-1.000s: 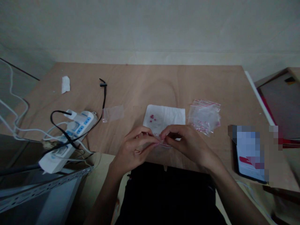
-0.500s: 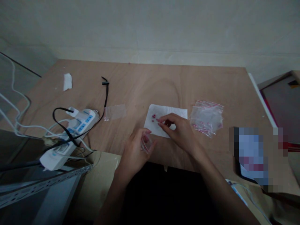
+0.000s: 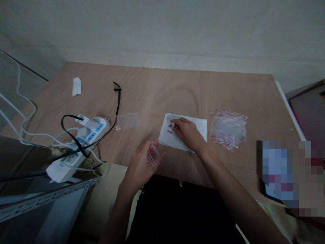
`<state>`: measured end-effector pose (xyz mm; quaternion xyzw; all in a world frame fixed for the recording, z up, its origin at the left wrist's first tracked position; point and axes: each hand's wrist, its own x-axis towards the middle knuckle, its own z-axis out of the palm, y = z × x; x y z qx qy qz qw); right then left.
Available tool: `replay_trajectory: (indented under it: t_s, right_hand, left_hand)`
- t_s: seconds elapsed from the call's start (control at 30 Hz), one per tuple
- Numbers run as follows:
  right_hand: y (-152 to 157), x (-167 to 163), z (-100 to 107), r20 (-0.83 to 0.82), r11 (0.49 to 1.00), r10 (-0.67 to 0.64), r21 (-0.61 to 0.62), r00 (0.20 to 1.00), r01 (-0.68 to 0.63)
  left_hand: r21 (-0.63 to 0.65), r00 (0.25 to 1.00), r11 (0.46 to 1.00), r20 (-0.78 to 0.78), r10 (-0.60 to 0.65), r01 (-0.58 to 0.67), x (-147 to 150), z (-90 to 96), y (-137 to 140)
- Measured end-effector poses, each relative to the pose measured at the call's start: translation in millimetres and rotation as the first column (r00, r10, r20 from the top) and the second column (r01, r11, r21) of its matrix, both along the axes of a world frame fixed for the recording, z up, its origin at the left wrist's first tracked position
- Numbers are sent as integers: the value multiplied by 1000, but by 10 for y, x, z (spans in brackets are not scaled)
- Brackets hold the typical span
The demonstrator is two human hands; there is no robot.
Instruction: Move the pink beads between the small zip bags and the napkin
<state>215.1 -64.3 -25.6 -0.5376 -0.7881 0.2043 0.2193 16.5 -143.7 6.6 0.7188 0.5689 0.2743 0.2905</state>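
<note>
My left hand (image 3: 143,159) is curled round a small clear zip bag (image 3: 153,156), its mouth spread into a loop, just off the table's front edge. Over a white sheet of paper (image 3: 166,138) my right hand (image 3: 186,132) reaches down with thumb and fingers bent together. Its fingertips are right beside several small pink-red pieces (image 3: 169,131) on the sheet. Whether a piece is between the fingertips is hidden by the fingers.
Several clear zip bags with red edges (image 3: 228,128) lie piled right of the paper. One flat clear bag (image 3: 128,121) lies to the left, near a black cable (image 3: 118,101). A power strip (image 3: 78,149) with tangled cords stands on the left. A phone, partly blurred out, lies at right.
My right hand has moved further over the paper, beside the pink-red pieces, and its fingers are more curled. My left hand still holds the bag. The view has shifted slightly.
</note>
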Motion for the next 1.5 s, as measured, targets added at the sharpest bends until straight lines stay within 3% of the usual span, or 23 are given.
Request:
replay_trajectory:
  t_s: [0.2, 0.6, 0.7, 0.83, 0.9, 1.03, 1.17, 1.5]
  right_hand:
    - [90, -39, 10, 194, 993, 107, 24, 975, -114]
    - [134, -31, 77, 233, 998, 40, 30, 972, -48]
    - [-2, -13, 273, 113, 999, 34, 17, 993, -36]
    - [-332, -21, 664, -240, 989, 140, -12, 961, -147]
    - [-419, -17, 760, -253, 984, 175, 7, 951, -179]
    - [-331, 59, 588, -156, 999, 1, 41, 988, 6]
    - [-262, 161, 272, -222, 990, -128, 27, 966, 138]
    - [-372, 194, 147, -305, 987, -158, -13, 939, 161]
  left_hand:
    - [-12, 1000, 1000, 5, 26, -26, 10, -38, 15]
    - [27, 989, 989, 37, 146, -147, 162, -333, 50]
    - [77, 983, 984, 98, 153, -160, 215, -335, 51]
    - [103, 968, 988, 237, 85, -112, 353, -304, 79]
    - [143, 960, 984, 274, 62, -104, 432, -323, 131]
    - [267, 960, 935, 220, 177, -233, 537, -476, 297]
    - [290, 966, 926, 162, 202, -242, 550, -614, 414]
    - [265, 957, 934, 225, 180, -238, 525, -584, 407]
